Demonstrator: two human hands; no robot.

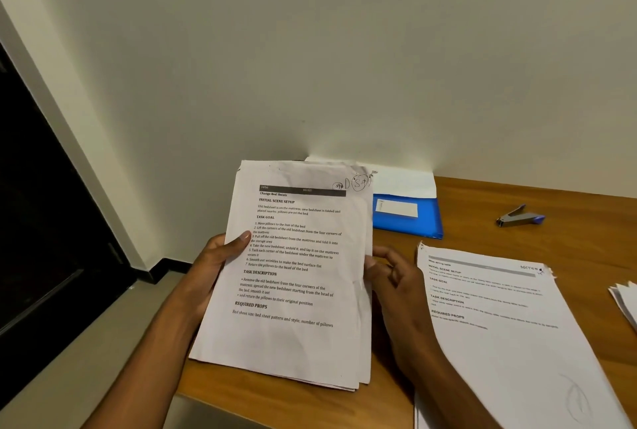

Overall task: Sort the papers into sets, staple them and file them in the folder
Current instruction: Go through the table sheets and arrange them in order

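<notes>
A stack of printed papers is held tilted above the wooden desk's left end, top sheet headed "Change Bed Sheets". My left hand grips the stack's left edge, thumb on the front. My right hand holds the right edge, fingers partly behind the sheets. A second set of papers lies flat on the desk to the right. A blue folder lies at the back by the wall with white sheets sticking out of it. A small stapler lies at the back right.
The wooden desk stands against a plain wall. Another small pile of paper shows at the right edge. The desk's left edge drops to a tiled floor, with a dark door at far left.
</notes>
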